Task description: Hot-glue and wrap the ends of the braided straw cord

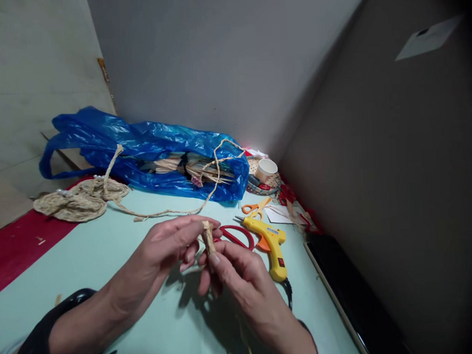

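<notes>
Straw roll (209, 239) mid-frame: R hand (245, 275) fingers pinch lower end, L hand (170, 241) fingers top; prob part-wound, strand (245, 334) btm ctr loose; coiled ovals (72, 207) mid-left look done

Grey wall (224, 58) far; darker wall (398, 156) rt, w/ white sheet (428, 39); pale wall (34, 60) far lt; lt-green tabletop (103, 249) near, red strip (17, 252) lt.

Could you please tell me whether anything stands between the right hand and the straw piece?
Nothing visible does: the right hand holds the straw piece directly, with the left hand beside its upper end.
</notes>
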Available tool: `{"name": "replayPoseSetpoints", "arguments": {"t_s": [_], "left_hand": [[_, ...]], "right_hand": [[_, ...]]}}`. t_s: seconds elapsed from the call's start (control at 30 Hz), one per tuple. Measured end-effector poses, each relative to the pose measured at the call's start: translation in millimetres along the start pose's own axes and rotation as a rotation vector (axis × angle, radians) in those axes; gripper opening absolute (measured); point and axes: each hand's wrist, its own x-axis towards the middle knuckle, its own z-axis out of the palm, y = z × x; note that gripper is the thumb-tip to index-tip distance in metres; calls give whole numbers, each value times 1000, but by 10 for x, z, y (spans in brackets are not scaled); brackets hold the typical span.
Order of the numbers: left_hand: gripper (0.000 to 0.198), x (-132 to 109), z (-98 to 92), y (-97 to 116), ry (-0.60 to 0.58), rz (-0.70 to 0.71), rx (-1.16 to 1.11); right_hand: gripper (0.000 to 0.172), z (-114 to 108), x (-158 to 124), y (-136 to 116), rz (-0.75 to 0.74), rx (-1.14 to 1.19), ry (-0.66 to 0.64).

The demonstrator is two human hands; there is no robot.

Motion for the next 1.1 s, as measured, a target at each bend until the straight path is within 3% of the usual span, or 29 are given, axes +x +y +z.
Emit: {"name": "replayPoseSetpoints", "arguments": {"t_s": [0.1,0.23,0.37,0.5,0.67,0.8,0.9,1.1], "left_hand": [[19,5,2,-64,4,64,140],[17,-9,28,-55,61,187,278],[13,-73,46,-29,89,333,353],[12,-157,69,-7,111,486,433],[18,-221,90,1,132,635,570],[20,-197,79,-30,107,670,591],[22,-178,88,-32,77,660,576],[14,-177,148,24,167,637,577]], "right_hand": [[26,21,-14,25,-111,-227,127],[19,46,-42,68,-228,-415,217],[19,59,-71,47,-328,-414,207],[26,72,-115,19,-323,-386,160],[28,38,-149,15,-394,-383,295],[26,-28,-137,-37,-349,-354,407],[23,-59,-140,-87,-397,-336,467],[15,-56,-156,-135,-432,-268,465]]}}
